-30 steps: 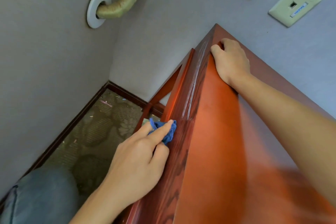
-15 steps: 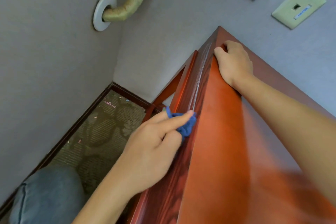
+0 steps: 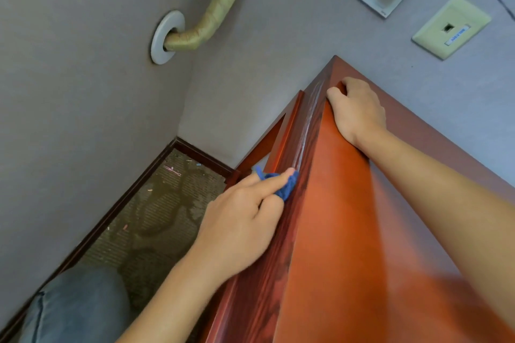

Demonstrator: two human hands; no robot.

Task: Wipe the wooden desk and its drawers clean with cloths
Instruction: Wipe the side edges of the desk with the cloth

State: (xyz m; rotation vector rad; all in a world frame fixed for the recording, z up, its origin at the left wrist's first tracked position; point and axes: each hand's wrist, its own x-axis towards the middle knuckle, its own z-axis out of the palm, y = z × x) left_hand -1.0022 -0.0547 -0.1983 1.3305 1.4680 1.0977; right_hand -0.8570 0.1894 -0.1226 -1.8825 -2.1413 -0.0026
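Trouble could come from the small crumpled blue cloth (image 3: 284, 185): only the fingertips of the left hand (image 3: 239, 227) pinched it, pressing it to the glossy grained side edge of the reddish-brown wooden bench (image 3: 342, 231) near the frame's centre, so a quick stroke might pull it loose and drop it on the littered patterned carpet (image 3: 156, 220) at lower left. The right hand (image 3: 358, 113), curled tight over the far corner at upper right, held no cloth; lacquer looked slippery there.

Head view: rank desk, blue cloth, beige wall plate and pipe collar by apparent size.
1. Desk
2. Beige wall plate and pipe collar: too alike to rank
3. Blue cloth, mostly hidden under the left hand
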